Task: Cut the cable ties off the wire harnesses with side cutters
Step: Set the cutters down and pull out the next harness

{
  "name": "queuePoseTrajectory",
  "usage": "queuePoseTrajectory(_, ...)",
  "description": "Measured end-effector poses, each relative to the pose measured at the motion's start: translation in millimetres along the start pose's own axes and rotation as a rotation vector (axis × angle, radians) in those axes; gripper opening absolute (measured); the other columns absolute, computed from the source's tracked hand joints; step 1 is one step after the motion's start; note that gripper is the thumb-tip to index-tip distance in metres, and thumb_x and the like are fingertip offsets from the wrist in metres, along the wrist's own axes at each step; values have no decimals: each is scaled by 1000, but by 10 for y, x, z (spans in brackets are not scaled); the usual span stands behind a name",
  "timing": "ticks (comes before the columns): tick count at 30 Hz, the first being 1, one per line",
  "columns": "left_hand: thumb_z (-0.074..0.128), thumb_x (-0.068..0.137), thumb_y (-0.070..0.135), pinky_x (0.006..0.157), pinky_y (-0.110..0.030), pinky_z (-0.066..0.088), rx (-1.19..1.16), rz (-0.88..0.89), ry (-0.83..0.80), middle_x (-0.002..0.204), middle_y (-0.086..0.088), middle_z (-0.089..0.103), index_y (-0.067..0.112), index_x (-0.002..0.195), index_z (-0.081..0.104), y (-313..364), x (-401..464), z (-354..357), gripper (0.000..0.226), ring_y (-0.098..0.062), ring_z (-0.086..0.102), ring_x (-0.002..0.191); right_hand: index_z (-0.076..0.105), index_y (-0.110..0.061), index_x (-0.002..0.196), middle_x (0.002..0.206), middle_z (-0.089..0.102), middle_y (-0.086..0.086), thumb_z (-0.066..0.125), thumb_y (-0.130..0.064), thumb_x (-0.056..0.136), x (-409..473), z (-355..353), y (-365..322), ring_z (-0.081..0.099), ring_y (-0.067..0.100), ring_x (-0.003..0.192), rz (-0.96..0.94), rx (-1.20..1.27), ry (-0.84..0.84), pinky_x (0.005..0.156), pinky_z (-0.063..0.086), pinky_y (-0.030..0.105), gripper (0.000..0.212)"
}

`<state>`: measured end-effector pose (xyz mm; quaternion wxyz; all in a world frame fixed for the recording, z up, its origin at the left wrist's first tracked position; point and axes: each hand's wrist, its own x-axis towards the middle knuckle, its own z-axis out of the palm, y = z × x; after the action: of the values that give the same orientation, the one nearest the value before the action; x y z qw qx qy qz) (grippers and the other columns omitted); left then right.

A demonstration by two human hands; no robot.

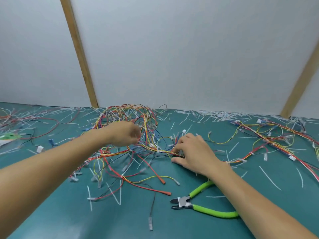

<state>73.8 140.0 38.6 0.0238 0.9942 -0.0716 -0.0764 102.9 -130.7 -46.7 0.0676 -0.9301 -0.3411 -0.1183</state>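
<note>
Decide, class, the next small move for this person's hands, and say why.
Probably the right hand lets go of the wire harness and picks up the side cutters: they lie unheld, jaws open, under that forearm, while the left hand grips the wires.

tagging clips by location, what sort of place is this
Probably a workbench for wiring rework or teardown: a green mat strewn with cut ties, tangled harnesses, and side cutters lying by the right hand.
</note>
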Motion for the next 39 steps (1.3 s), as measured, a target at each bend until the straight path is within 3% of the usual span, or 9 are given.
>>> queuePoseTrajectory(4,48,94,21,84,-36,55,-99,-97,291,103,9,73,32,109,70,-44,99,96,28,-17,66,91,71,-23,100,110,62,-4,67,-29,98,0,-64,10,57,17,110,-16,423,109,96,42,37,8)
queuePoseTrajectory(8,39,97,20,74,-37,50,-692,-302,832,102,-1,72,23,110,64,-164,204,-43,28,-19,62,83,62,-19,90,100,69,3,59,-12,103,120,-490,179,73,18,90,324,1356,700,72,63,39,16)
queuePoseTrajectory(10,43,99,24,75,-35,45,-591,-281,849,104,0,68,20,115,63,-120,217,-34,25,-15,59,84,58,-17,89,97,68,5,52,-15,107,184,-598,304,73,19,80,472,1617,845,58,63,38,19)
queuePoseTrajectory(15,57,95,27,98,-41,46,-83,165,672,125,-1,63,20,124,63,304,228,233,31,-23,58,117,61,-11,84,92,72,7,46,-19,107,85,-403,450,69,19,51,687,1262,289,45,53,27,29)
queuePoseTrajectory(23,41,100,27,100,-34,38,587,241,278,133,4,52,26,137,42,250,301,695,38,-18,50,123,61,-20,90,99,73,-5,42,-26,111,19,-881,635,59,17,49,403,1140,672,47,48,25,28)
queuePoseTrajectory(29,45,93,27,95,-34,37,753,-122,198,111,4,70,23,107,66,108,210,439,25,-17,62,109,61,-18,97,98,76,-4,41,-27,111,-72,-1267,658,61,17,52,246,1155,724,48,50,27,26)
queuePoseTrajectory(32,46,92,28,90,-34,42,453,-54,429,101,3,74,22,99,66,598,220,309,22,-22,67,99,63,-19,90,102,78,-5,43,-27,111,-55,-1260,604,68,14,69,225,1215,550,64,52,29,30)
queuePoseTrajectory(36,37,79,38,79,-36,53,-455,-3,580,84,10,74,32,89,69,1410,183,188,34,-21,68,85,61,-23,78,101,77,-8,47,-23,108,-35,-1061,546,68,19,105,231,1086,185,93,45,40,34)
queuePoseTrajectory(39,40,83,28,68,-33,50,-825,-86,587,69,7,71,24,72,67,1579,254,194,29,-19,66,68,56,-19,67,78,62,-3,50,-12,101,-34,-923,507,56,12,81,225,952,47,81,41,32,35)
